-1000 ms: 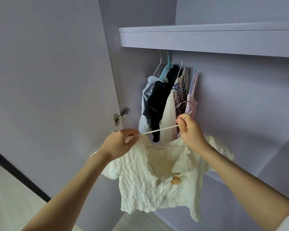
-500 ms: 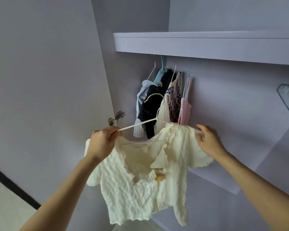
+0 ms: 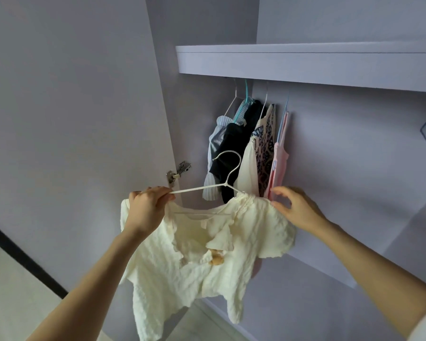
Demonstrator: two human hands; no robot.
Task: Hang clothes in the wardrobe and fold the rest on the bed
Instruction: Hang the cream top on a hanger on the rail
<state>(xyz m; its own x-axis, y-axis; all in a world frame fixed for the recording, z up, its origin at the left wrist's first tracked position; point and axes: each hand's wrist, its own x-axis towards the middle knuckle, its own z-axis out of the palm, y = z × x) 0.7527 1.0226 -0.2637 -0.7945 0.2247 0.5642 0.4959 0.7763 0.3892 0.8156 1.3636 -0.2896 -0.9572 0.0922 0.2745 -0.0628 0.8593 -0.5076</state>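
Now left hand (image 3: 145,207) grips hanger (image 3: 197,189); right hand (image 3: 298,209) fingers blouse (image 3: 207,254) shoulder.

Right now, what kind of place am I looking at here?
Most likely the inside of a bedroom wardrobe: clothes on hangers hang beneath a shelf, and a door hinge sits at the edge of the opened door. The left hand holds a white hanger carrying a cream top.

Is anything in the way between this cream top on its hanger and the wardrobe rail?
Nothing visible blocks it. The cream top on the white hanger is below the hung clothes, with open space right of the pink garment. The rail itself is hidden under the shelf.
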